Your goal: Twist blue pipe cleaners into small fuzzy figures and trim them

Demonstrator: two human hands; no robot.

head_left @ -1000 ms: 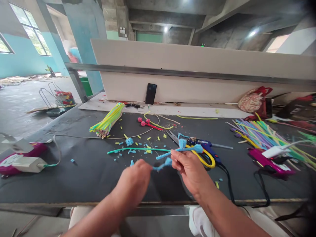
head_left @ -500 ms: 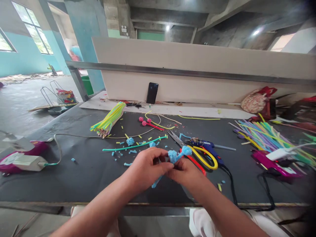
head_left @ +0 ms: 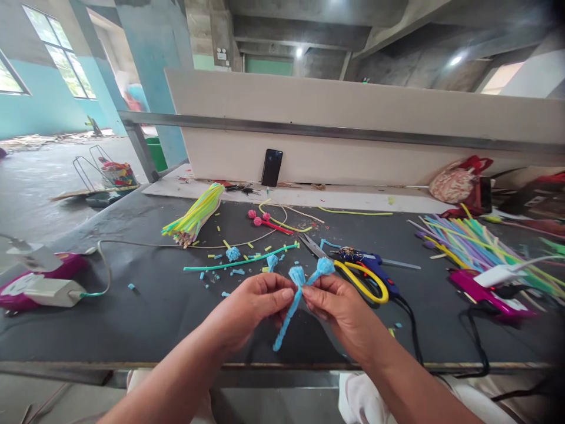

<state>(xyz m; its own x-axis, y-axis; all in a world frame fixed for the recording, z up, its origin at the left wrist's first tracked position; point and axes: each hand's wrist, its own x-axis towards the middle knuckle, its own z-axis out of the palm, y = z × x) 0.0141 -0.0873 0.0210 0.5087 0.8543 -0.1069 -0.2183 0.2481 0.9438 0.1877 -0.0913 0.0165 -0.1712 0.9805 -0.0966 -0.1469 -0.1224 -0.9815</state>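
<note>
"What are your hands on out there?"

"A blue sprig point(head_left: 286, 321), held above the dark table point(head_left: 145, 333) near its front edge. My left hand point(head_left: 253, 306) has thumb and fingers clamped on its stem; my right hand point(head_left: 342, 306) pinches it just under the fork, where two knobbed heads spread apart. The tail slants down toward me, to the left. One branching stem or two laid together, I cannot tell."

"And around them?"

"Just beyond my right hand lie scissors point(head_left: 346, 268), yellow-handled, blades apart, beside a blue glue gun point(head_left: 383, 277) with a clear stick at its back. Past my left hand, a green strip point(head_left: 229, 266) runs across the table among blue and yellow scraps. A blue ball point(head_left: 232, 254) sits on its far side, and a blue bud point(head_left: 272, 262) stands out close behind my knuckles."

"Farther back?"

"A yellow-green bundle point(head_left: 196, 215) at left, pink-headed red stems point(head_left: 257, 219) at center, a mixed-color bundle point(head_left: 468, 241) at far right near a magenta power strip point(head_left: 498, 297). Against the white board point(head_left: 353, 159), a phone point(head_left: 271, 168) leans upright, its screen dark."
</note>
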